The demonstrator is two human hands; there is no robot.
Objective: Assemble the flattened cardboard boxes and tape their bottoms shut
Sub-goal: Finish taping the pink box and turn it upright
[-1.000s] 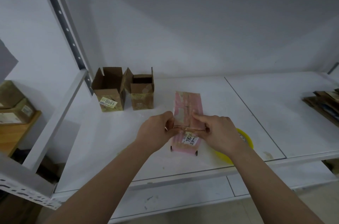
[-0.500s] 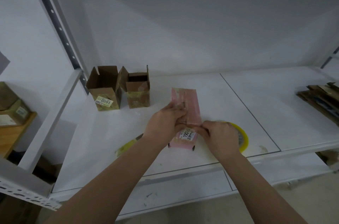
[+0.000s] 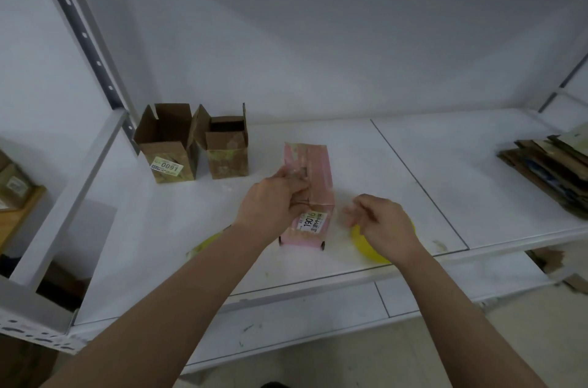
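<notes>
Your left hand (image 3: 273, 203) grips the pink box (image 3: 313, 193) from its left side, fingers curled over the taped face about halfway along it. The pink box rests on the white shelf (image 3: 397, 171), its long axis running from you toward the back wall, tilted slightly to the right at the near end; the end with the white label (image 3: 313, 222) faces you. Your right hand (image 3: 381, 222) hovers just right of the pink box's near end, apart from it, fingers loosely curled and holding nothing; they are blurred. Under that hand, right of the pink box, lies the yellow tape roll (image 3: 369, 244), partly hidden. Behind and left of the pink box stand two brown boxes, upright with flaps open: the labelled brown box (image 3: 165, 149) and, touching its right, the smaller brown box (image 3: 227, 149). Far right of the pink box lies a stack of flattened cardboard (image 3: 547, 165)
</notes>
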